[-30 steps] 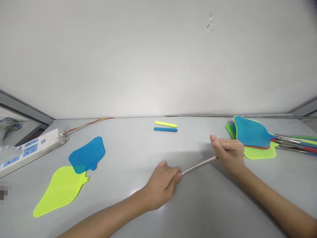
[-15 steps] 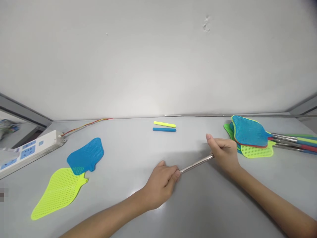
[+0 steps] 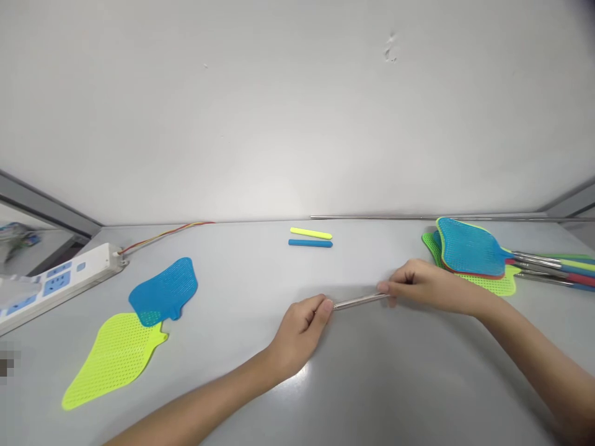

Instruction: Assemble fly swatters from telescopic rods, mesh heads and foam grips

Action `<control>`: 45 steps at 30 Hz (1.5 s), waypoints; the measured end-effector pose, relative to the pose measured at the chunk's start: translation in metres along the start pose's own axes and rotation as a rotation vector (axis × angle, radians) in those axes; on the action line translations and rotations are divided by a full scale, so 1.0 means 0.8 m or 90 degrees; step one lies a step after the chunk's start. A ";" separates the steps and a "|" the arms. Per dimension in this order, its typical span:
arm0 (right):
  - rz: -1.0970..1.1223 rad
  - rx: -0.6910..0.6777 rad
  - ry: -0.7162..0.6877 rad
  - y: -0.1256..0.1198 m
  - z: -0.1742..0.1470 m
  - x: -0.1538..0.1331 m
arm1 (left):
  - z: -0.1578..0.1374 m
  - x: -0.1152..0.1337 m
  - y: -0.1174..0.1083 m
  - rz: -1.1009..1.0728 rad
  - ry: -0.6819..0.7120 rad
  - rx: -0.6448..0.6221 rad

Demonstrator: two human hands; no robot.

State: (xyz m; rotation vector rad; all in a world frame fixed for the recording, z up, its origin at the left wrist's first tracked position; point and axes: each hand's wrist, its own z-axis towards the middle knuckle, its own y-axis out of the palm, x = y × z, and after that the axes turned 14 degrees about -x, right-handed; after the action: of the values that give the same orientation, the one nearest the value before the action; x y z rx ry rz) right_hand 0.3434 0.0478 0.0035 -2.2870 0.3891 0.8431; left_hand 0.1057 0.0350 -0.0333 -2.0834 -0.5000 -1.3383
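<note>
Between my two hands runs a silver metal rod (image 3: pixel 357 301), held just above the grey table. My left hand (image 3: pixel 300 334) pinches its left end between thumb and fingers. At the other end, my right hand (image 3: pixel 421 286) grips it with thumb and fingertips, the hand turned palm down. Beyond the rod lie a yellow handle sleeve (image 3: pixel 311 233) and a blue handle sleeve (image 3: pixel 310 243), side by side. To the left, a blue fly swatter head (image 3: pixel 165 291) overlaps a yellow fly swatter head (image 3: pixel 114 356); neither has a rod in it.
A pile of fly swatters (image 3: pixel 474 248) with metal rods and coloured handles is at the right. A long thin metal rod (image 3: pixel 372 217) lies along the wall. On the left a white power strip (image 3: pixel 88 266) has a red and yellow cable (image 3: pixel 167 231).
My right hand has gone from a thumb-up fist to a palm-down fingertip grip on the rod. The rod now lies closer to level, and my left hand has risen slightly.
</note>
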 end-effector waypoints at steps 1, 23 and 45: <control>0.001 -0.037 -0.001 -0.001 -0.005 -0.002 | 0.000 0.000 0.001 0.028 0.006 0.002; 0.123 -0.208 -0.115 0.050 0.023 -0.017 | -0.002 0.000 0.003 0.343 0.077 -0.075; 0.428 -0.253 -0.138 0.055 0.032 -0.013 | 0.003 0.018 -0.027 0.360 0.049 -0.060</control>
State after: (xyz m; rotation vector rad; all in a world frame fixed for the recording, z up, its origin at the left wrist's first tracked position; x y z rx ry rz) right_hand 0.3030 0.0329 -0.0252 -2.3978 0.9962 1.6041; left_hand 0.1005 0.0529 -0.0151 -2.0236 0.1844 -1.1081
